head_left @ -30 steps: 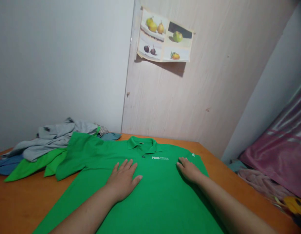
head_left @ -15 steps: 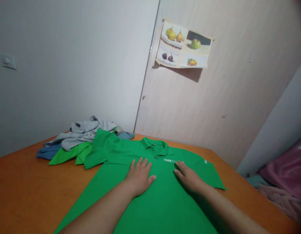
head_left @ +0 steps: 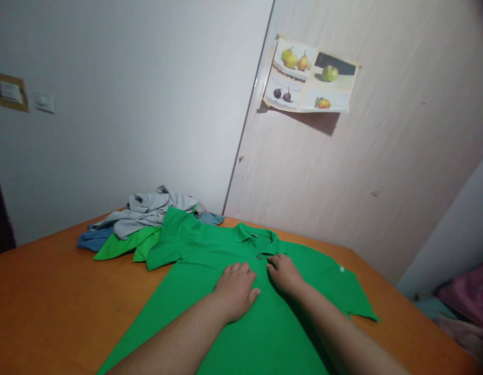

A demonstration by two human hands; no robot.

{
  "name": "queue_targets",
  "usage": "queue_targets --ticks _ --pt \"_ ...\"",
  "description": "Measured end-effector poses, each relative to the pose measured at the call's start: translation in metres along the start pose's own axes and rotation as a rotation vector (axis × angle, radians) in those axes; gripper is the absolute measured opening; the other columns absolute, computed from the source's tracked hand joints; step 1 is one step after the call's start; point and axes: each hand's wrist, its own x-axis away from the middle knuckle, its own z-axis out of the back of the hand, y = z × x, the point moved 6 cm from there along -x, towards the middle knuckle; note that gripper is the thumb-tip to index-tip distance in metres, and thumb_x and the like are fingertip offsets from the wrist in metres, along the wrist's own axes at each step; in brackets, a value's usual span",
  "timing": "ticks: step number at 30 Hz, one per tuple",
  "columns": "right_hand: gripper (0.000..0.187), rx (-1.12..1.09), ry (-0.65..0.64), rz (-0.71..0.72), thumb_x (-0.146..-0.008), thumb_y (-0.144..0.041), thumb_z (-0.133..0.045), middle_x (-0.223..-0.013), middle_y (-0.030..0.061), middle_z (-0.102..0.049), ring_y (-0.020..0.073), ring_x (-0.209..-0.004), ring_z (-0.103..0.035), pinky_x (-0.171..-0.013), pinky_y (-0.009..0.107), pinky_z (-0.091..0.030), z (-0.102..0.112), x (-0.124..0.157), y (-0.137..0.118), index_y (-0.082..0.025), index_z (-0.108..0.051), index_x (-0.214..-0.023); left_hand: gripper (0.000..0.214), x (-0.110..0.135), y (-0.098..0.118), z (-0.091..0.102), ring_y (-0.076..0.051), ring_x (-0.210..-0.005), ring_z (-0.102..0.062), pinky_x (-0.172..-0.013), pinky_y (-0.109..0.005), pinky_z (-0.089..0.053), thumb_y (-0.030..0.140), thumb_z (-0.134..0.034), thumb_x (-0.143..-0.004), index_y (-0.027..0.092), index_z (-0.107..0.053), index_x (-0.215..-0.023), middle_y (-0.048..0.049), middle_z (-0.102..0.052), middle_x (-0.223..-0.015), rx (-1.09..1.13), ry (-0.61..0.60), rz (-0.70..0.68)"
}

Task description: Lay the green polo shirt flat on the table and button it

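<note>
A bright green polo shirt (head_left: 233,323) lies spread front-up on the orange wooden table (head_left: 49,302), collar toward the wall. My left hand (head_left: 237,289) rests flat on the shirt's chest just below the collar, fingers stretched out. My right hand (head_left: 284,272) lies flat beside it on the chest, covering the white logo, fingers together and extended. The two hands almost touch near the button placket. Neither hand grips the cloth.
A heap of clothes (head_left: 147,221), grey on top with green and blue beneath, lies at the table's far left by the wall. A fruit picture (head_left: 311,75) hangs on the pale wood panel. Pink bedding (head_left: 468,291) shows at the right. A wall switch (head_left: 44,102) is far left.
Both hands have slid inward over the shirt toward the placket and now sit close together; the right hand now covers the logo. The view has swung to the left.
</note>
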Motion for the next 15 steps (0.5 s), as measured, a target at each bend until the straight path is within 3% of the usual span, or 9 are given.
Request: queue_targets --ticks 7,15 --pt "0.052 -0.034 0.046 -0.037 -0.093 -0.023 -0.043 -0.141 0.0138 -0.055 0.0245 -0.129 -0.051 -0.106 0.032 -0.037 -0.011 -0.027 -0.013 -0.014 -0.050 -0.144 0.034 0.001 0.001 0.001 -0.031 -0.112 -0.053 -0.097 -0.046 -0.042 0.042 -0.050 -0.093 0.021 -0.063 -0.115 -0.0117 -0.060 -0.117 0.008 -0.013 0.021" --pt "0.048 -0.053 0.040 0.000 -0.096 -0.023 -0.038 -0.146 0.0123 -0.052 0.0224 -0.133 -0.049 -0.108 0.033 -0.035 -0.017 -0.042 -0.019 -0.016 -0.052 -0.141 0.033 0.001 0.000 -0.003 -0.031 -0.113 -0.052 -0.097 -0.046 -0.042 0.044 -0.049 -0.093 0.022 -0.062 -0.113 -0.0118 -0.059 -0.118 0.029 -0.014 0.024"
